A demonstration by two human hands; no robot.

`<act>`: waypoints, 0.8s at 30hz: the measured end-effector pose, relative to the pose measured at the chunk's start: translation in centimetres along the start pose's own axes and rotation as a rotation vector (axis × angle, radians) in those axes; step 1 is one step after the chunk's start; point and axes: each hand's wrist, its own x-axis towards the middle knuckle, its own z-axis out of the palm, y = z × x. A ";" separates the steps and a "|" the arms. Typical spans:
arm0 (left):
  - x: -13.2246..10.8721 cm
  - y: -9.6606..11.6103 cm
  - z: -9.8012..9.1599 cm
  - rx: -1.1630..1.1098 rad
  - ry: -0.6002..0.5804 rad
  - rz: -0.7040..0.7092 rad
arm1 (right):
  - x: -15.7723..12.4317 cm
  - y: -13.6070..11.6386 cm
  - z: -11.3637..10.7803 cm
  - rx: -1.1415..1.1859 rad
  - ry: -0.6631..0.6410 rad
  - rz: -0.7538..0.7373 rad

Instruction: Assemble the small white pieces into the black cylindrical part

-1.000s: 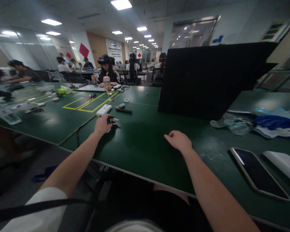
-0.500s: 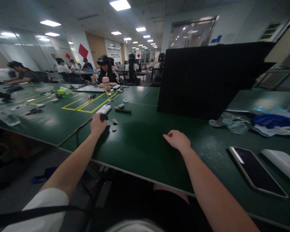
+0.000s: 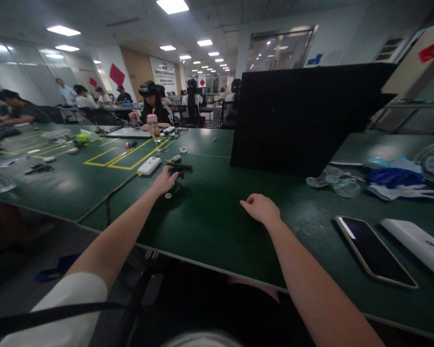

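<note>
My left hand reaches forward over the green table, its thumb and fingers closed on a small black object whose kind I cannot make out. That object is just in front of a dark flat bar with a greyish cylinder-like piece beside it. A small pale round piece lies just below my left hand. My right hand rests on the table with curled fingers, and nothing shows in it.
A white power bank with a cable lies left of my left hand. A large black panel stands ahead. At the right are a phone, a white case and blue gloves. A person sits across the table.
My left hand has moved right with the small black object, from beside the white power bank to the dark bar. My right hand stays in place. The view has shifted slightly.
</note>
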 end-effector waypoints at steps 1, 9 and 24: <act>0.2 0.7 0.3 0.012 -0.057 0.002 | -0.1 0.0 0.0 0.001 0.003 0.001; -3.3 2.5 1.1 0.147 -0.189 0.130 | -0.3 0.1 0.2 0.033 0.014 -0.030; -5.9 14.1 6.8 -0.031 -0.332 0.274 | 0.4 1.7 -1.7 0.505 0.480 0.216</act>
